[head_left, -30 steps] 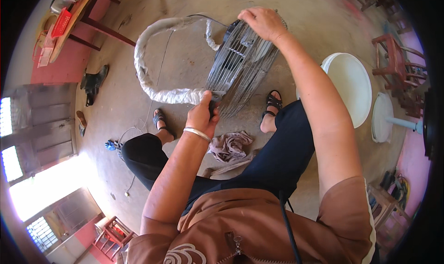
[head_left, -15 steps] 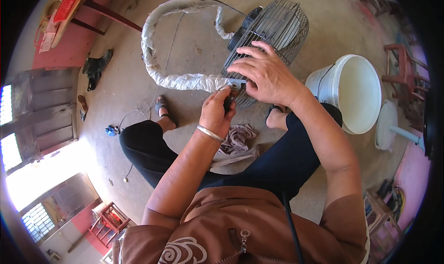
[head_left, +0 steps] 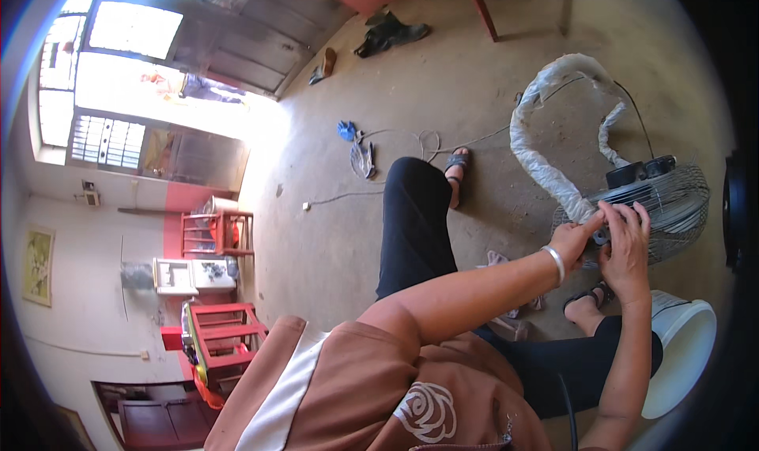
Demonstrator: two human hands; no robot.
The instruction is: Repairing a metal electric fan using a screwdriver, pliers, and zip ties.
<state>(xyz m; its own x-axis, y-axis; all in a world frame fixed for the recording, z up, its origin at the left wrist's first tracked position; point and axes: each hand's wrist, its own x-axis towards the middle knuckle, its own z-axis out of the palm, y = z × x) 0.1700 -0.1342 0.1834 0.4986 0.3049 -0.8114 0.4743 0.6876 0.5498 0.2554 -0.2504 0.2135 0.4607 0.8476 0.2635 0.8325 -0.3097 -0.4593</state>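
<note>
A curved tube wrapped in whitish plastic (head_left: 545, 162) loops from the cage of a round wire fan (head_left: 684, 206), which lies tilted on the floor at the right. At the tube's near end, beside the grille, both hands meet. My left hand (head_left: 573, 244), a silver bangle on its wrist, is closed, its thumb pressed to that end; a small dark piece shows by its fingertips, too hidden to name. My right hand (head_left: 627, 253) bends over the tube's end, index finger and thumb round it, other fingers along the grille. The black motor housing (head_left: 628, 174) sits behind the cage.
A white bucket (head_left: 680, 356) stands beside my right knee. A cloth (head_left: 500, 260) lies between my feet. A cord (head_left: 427, 143), a blue item (head_left: 346, 130) and dark boots (head_left: 389, 33) are on the floor. Red wooden stands (head_left: 229, 332) line the left wall.
The view has swung left, so the fan, tube and hands now appear farther right, and more of the doorway and left wall shows. Both hands remain at the tube's end.
</note>
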